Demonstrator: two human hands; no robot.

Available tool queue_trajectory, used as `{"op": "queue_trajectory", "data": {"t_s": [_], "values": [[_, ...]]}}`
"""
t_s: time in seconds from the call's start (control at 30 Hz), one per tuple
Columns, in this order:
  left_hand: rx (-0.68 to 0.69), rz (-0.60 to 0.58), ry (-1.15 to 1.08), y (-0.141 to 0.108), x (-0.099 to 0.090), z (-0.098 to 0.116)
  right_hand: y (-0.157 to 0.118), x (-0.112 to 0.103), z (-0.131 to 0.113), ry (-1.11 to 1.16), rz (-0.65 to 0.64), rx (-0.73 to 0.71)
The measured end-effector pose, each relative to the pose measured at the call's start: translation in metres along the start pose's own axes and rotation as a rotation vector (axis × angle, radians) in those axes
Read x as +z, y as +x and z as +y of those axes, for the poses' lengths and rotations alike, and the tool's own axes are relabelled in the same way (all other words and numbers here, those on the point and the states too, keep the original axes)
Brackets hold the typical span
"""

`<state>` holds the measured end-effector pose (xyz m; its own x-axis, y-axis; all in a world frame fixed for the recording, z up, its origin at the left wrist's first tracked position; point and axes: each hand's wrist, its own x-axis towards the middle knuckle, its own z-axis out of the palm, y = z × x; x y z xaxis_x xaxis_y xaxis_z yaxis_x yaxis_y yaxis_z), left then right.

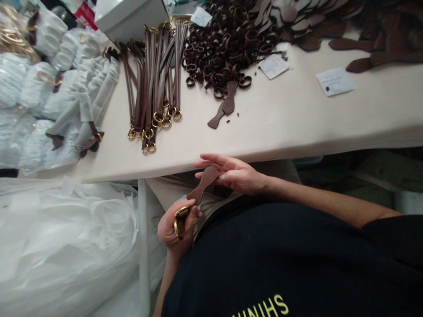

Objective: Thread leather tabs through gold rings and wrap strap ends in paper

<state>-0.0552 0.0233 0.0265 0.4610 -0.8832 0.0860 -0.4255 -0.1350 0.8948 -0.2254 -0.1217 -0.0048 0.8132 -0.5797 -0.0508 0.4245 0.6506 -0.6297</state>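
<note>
- A cream-topped bench spans the scene, with a worker in a dark shirt at its near side.
- White sheeting billows at near left; plastic-wrapped bundles crowd the left.
- Brown leather cutouts spread across the far right, opposite a pale box at far left.
- Dark leather loops lie heaped at far centre, beside leather straps laid side by side, gold-toned rings towards the worker.
- The left hand is closed, gripping the lower end of a stitched leather tab together with gold-toned metal hardware.
- The right hand is open, fingers extended behind or beside the tab's upper end; whether they bear any of its weight, one cannot tell.
- The leather tab slants between the hands, off the bench's near edge. The step in hand looks like handling or checking this piece; a next move would call for a firm left grip and light right fingertips.
- Paper slips and two waisted leather pieces rest near the heap, tiny dark bits just beside.
</note>
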Motion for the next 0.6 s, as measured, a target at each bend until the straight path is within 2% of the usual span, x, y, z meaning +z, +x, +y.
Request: {"op": "queue_trajectory", "data": {"t_s": [0.13, 0.4, 0.6], "values": [[0.024, 0.031, -0.091, -0.001, 0.005, 0.004, 0.000, 0.002, -0.002, 0.043, 0.036, 0.021], [0.007, 0.092, -0.198, -0.001, 0.012, 0.001, 0.001, -0.004, -0.001, 0.001, 0.004, -0.058], [0.039, 0.020, -0.130, 0.001, 0.009, 0.000, 0.004, 0.001, -0.002, -0.129, 0.184, 0.056]]}}
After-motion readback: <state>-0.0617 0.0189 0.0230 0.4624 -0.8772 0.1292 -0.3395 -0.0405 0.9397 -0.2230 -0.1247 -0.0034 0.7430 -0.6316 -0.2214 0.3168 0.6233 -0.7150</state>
